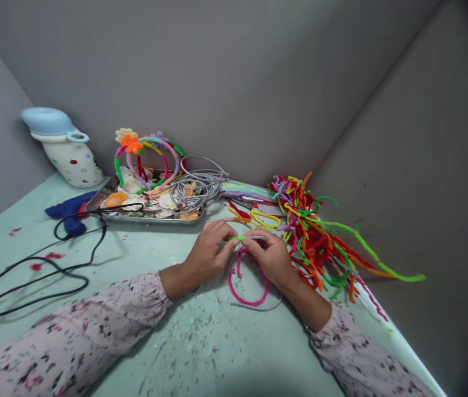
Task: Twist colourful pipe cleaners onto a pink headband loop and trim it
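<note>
A short green pipe cleaner [237, 237] is pinched between the fingertips of the left hand [209, 255] and the right hand [269, 255]; both hands are closed on it, one at each end, and it lies roughly level between them. Against the same piece a thin grey wire [258, 237] is held by the right hand. Both wrists are rested on the pale green tabletop [143, 259].

Directly below the hands, a pink pipe cleaner [245, 300] is curved into an open loop on the tabletop, its upper end reaching the right hand; whether it is gripped cannot be told.

Just to the right of the right hand, a loose heap of pipe cleaners [312, 231] in red, orange, green and yellow is spread out, long green strands trailing away from it.

Beyond the left hand, a metal tray [151, 218] is seen, carrying a coil of grey wire [198, 184] and wrapped headbands [147, 157]. Further left of that hand, a blue glue gun [70, 212] lies beside the tray, its black cord [52, 264] looped across the tabletop. A spotted kettle [66, 146] stands behind it, well apart from both hands.
</note>
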Demonstrator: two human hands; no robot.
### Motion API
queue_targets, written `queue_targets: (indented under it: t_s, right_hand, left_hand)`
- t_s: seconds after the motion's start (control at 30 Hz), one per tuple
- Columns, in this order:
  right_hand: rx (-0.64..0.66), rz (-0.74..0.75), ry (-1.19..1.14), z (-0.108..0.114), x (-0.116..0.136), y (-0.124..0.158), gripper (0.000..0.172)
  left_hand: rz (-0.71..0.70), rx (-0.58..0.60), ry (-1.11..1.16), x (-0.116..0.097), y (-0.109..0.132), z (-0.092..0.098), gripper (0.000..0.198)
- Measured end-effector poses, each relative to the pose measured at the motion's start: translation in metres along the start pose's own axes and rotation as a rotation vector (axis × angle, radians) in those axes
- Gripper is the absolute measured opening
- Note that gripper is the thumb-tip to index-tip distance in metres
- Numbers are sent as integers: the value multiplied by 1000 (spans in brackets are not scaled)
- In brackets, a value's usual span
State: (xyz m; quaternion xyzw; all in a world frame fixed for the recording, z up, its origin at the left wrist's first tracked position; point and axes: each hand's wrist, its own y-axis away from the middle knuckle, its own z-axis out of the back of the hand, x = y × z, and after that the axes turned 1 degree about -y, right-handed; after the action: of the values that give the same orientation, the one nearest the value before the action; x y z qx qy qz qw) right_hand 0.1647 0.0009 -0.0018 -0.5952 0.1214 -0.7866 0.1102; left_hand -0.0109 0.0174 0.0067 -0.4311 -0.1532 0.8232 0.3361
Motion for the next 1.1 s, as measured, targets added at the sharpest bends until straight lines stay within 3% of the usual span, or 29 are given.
queue_targets:
  t_s: [0.23,0.53,0.9,1.1]
  right_hand:
    - [17,43,97,0,-3,1,15]
    - [-30,-23,43,-3,-2,0,20]
    - [-2,-17,67,-1,-1,1,18]
    - [2,-28,25,-5,-6,1,20]
  left_hand:
    - [-20,81,-60,2,0,-1,14]
    - [-11,19,-50,0,-1,-1,14]
    - [-7,42,-92,2,0,-3,11]
    - [2,-12,-42,-1,0,0,18]
